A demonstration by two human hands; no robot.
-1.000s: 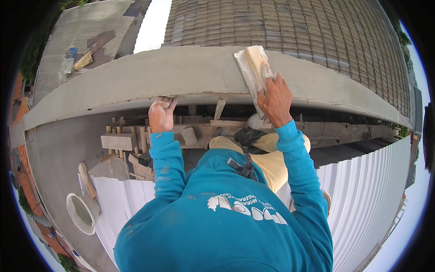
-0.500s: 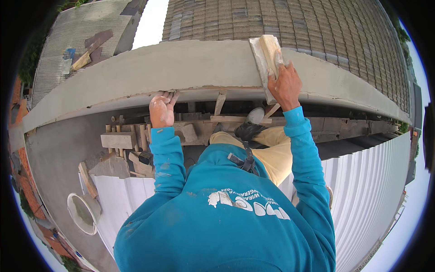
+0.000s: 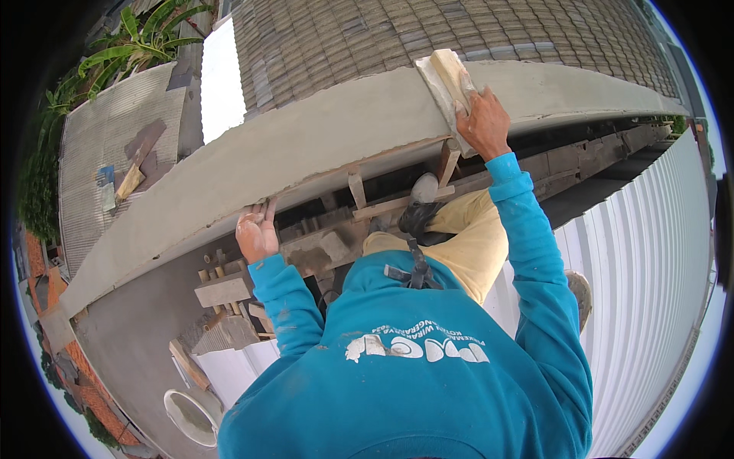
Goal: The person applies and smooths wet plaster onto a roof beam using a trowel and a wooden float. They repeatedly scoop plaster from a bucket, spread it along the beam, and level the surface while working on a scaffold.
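Observation:
My right hand point(image 3: 485, 125) is closed around the wooden grip of a plasterer's float point(image 3: 446, 86). The float stands across the smooth grey rendered wall band point(image 3: 329, 121), its flat plate against the surface. Pale plaster smears the plate and the grip. Further left, my left hand point(image 3: 258, 232) touches the lower edge of the same band. Its fingers are stretched out, with the tips against the edge, and grey-white residue covers the skin. Nothing shows in that hand.
Wooden props point(image 3: 357, 187) stand beneath the band. Below left are a concrete block point(image 3: 222, 291), bamboo poles and a white bucket point(image 3: 170, 405). White corrugated sheeting point(image 3: 634, 275) spreads at right. A tiled roof point(image 3: 459, 34) lies beyond the band. My shoe point(image 3: 417, 218) rests on a ledge.
The view has turned, so the wall band now slants more and plants appear at upper left. Both hands stay at nearly the same places on the band, the float still gripped.

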